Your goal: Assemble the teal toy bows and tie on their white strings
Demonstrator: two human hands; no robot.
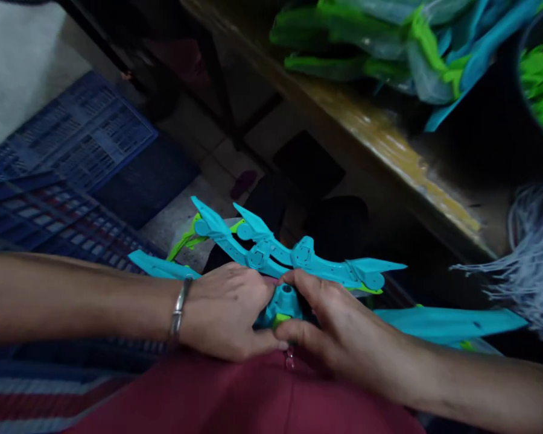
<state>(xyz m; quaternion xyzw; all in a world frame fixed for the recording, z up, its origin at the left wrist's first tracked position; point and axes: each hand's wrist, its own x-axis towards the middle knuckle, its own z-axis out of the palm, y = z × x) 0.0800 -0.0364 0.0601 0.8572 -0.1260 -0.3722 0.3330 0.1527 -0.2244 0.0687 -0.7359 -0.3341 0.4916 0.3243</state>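
red garment (253, 398); left hand (226, 310) and right hand (337, 316), grip closed on half-hidden turquoise piece (286, 300).

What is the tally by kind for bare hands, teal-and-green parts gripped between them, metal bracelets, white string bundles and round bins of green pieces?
Hands, left hand and right hand: 2
Gripped teal-and-green part: 1
Metal bracelet: 1
White string bundle: 1
Round bin: 1
Total: 6

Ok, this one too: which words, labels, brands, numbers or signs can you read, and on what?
None can be read.
Long turquoise piece at right: a small dark mark, too small and blurred to tell.
Blue crate: no lettering I can make out.
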